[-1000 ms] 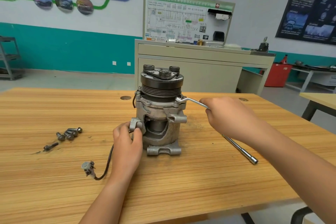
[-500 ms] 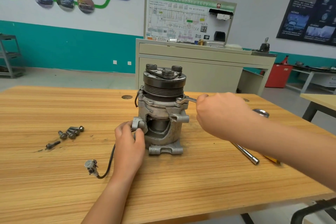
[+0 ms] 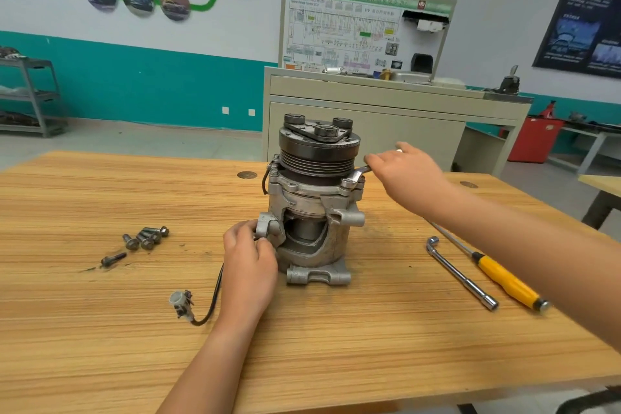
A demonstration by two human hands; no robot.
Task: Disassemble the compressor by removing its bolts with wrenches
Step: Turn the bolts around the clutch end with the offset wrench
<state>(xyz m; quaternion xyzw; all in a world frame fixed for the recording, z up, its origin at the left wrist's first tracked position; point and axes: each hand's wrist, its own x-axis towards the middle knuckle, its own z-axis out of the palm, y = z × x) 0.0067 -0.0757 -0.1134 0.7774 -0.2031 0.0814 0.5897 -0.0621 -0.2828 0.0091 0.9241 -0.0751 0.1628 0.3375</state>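
- A metal compressor (image 3: 316, 208) stands upright near the middle of a wooden table (image 3: 336, 346), its dark grooved pulley on top.
- The hands are apart, one on each side of the compressor.
- The left hand (image 3: 250, 265) is at the lower left of the compressor body, with thumb and fingers curled around a mounting lug that sticks out from the casing.
- The right hand (image 3: 405, 173) is at the upper right, level with the pulley, fingers wrapped over the handle of a flat wrench (image 3: 359, 174).
- The wrench's ring end sits on a bolt (image 3: 347, 183) at the right corner of the flange just below the pulley.
- To the left of the compressor, well apart from it, lie several loose bolts (image 3: 145, 239) in a small cluster, with one more a little nearer the viewer.
- A black cable (image 3: 215, 299) runs out from under the left hand to a pale plug (image 3: 181, 302) on the table.
- To the right, under the right forearm, lie an L-shaped socket wrench (image 3: 460, 274) and a yellow-handled screwdriver (image 3: 504, 281), side by side, untouched.
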